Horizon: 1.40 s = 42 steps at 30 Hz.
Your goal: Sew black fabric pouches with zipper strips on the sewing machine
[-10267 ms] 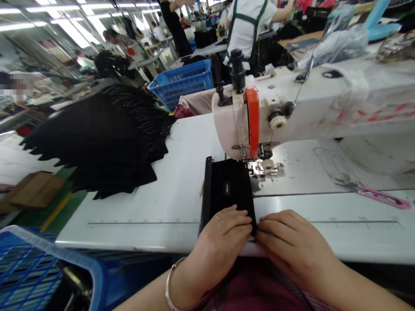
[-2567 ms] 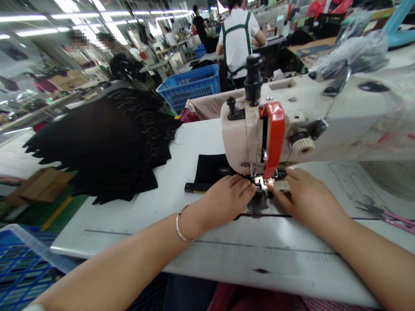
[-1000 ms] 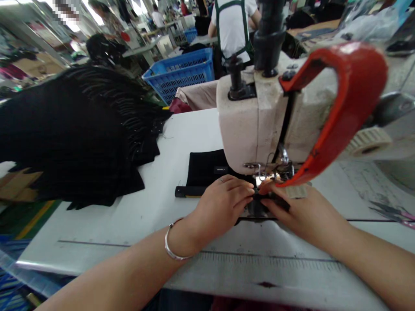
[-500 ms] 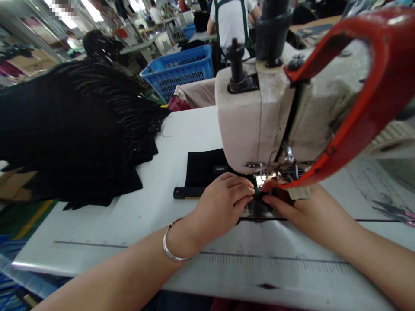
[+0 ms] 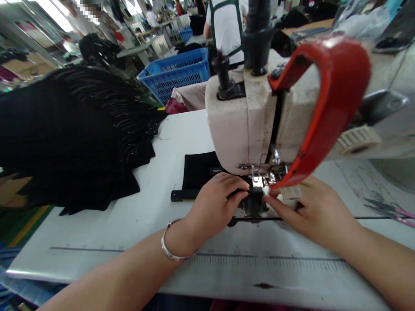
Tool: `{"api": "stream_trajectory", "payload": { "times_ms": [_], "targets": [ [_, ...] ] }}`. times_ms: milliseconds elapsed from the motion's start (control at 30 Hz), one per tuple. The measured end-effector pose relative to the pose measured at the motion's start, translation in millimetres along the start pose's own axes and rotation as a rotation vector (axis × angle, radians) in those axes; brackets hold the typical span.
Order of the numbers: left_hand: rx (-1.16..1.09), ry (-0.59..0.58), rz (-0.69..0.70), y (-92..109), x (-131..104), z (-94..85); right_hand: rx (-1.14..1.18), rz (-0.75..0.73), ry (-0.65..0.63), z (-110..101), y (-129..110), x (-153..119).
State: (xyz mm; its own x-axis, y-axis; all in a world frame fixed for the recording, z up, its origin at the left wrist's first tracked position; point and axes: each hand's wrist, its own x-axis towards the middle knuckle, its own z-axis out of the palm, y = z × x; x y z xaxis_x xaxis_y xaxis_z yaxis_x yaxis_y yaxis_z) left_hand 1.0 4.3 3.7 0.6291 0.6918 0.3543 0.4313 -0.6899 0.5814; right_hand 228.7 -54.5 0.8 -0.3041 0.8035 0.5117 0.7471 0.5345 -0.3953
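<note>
A black fabric piece (image 5: 198, 170) with a small dark label lies flat on the sewing table, running under the head of a sewing machine (image 5: 228, 125). My left hand (image 5: 215, 198), a silver bangle at its wrist, rests on the fabric left of the presser foot (image 5: 257, 180), thumb and fingers pinched on its edge. On the other side of the foot is my right hand (image 5: 306, 203), thumb and forefinger close together by the needle area. The machine's red guard (image 5: 327, 99) and a pale block hide part of those fingers, so what they hold cannot be made out.
A tall pile of black garment pieces (image 5: 74, 138) covers the table's left end. Scissors (image 5: 389, 210) lie at the right. Behind the table stand a blue crate (image 5: 178, 71) and a person in a white top (image 5: 227, 30). A printed ruler scale (image 5: 259, 260) runs along the front.
The view has shifted slightly, so the machine appears further left. My right fingers have drawn a little away from the presser foot; my left hand keeps its pinch on the fabric.
</note>
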Motion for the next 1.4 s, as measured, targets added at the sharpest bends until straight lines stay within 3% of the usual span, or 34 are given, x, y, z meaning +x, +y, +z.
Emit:
{"api": "stream_trajectory", "payload": {
  "times_ms": [133,267,400,567,667,900,1233,1400],
  "targets": [
    [-0.020,-0.005,-0.106,-1,0,-0.5,-0.094,-0.091,0.007,2,-1,-1],
    [-0.031,0.024,-0.122,-1,0,-0.1,-0.105,0.067,0.041,9,2,-1],
    [-0.021,0.055,-0.057,-1,-1,0.6,0.006,0.123,-0.023,14,9,3],
    [0.092,0.009,0.204,2,-2,-0.5,0.053,0.028,-0.115,5,8,7],
    [0.173,-0.040,0.292,5,-1,-2.6,-0.004,0.027,-0.107,-3,2,4],
    [0.192,-0.041,0.278,2,-2,-1.1,-0.096,-0.145,-0.119,4,1,0],
    [0.180,-0.017,0.278,0,-2,2.4,-0.044,-0.105,-0.118,9,1,-5],
    [0.150,-0.019,0.260,-6,0,4.2,0.035,-0.003,-0.127,14,7,-4]
  ]
}}
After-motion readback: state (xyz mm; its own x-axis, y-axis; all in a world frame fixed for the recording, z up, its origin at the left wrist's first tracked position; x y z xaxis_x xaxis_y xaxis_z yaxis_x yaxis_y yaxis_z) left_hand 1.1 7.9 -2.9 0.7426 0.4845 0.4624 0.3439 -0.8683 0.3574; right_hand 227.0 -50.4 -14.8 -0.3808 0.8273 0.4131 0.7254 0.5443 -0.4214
